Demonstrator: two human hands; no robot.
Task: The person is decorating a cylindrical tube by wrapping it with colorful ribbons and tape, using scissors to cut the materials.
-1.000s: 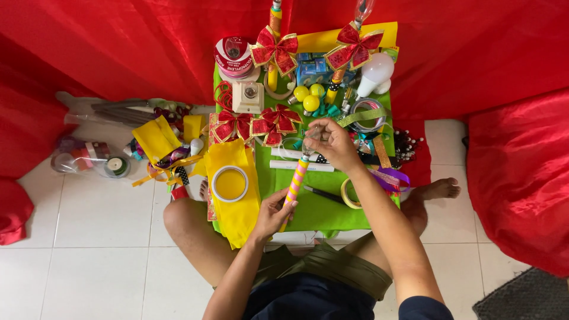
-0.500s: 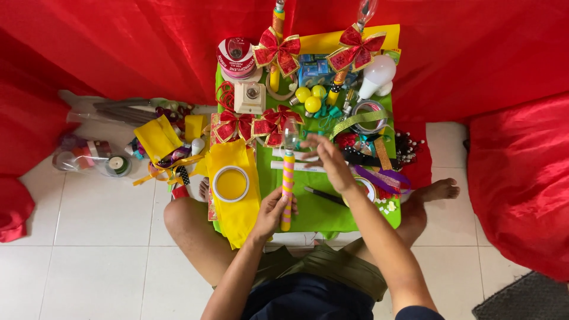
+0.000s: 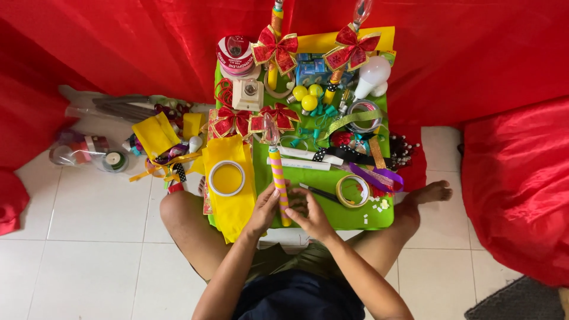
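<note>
In the head view, the person is sitting on the white tiled floor with legs folded around a low green bench (image 3: 355, 219) that is carrying craft supplies. Both hands are meeting at the bench's near edge, around the bottom end of a striped stick (image 3: 278, 181), wrapped in pink and yellow bands and topped by a clear bulb (image 3: 271, 131).

The left hand (image 3: 265, 210) is curling around the stick's lower end from the left, fingers closed against it. The right hand (image 3: 312, 214) is lying just to the right of the same end, its fingers bent and partly spread, their tips turning toward the stick; whether they are actually pinching it cannot be told from here.

The stick's long axis is running from the near edge toward the far edge, tilting slightly left at its bulb end. Its base is lying between the two hands, so the stick is stretching away from both hands, with the left hand the closer one.

Just left of the stick, a white tape ring (image 3: 226, 178) is resting on yellow cloth (image 3: 231, 204). To the right, a yellow tape roll (image 3: 352, 191) is sitting near the near right corner. Red bows (image 3: 275, 48) are standing along the far edge.
</note>
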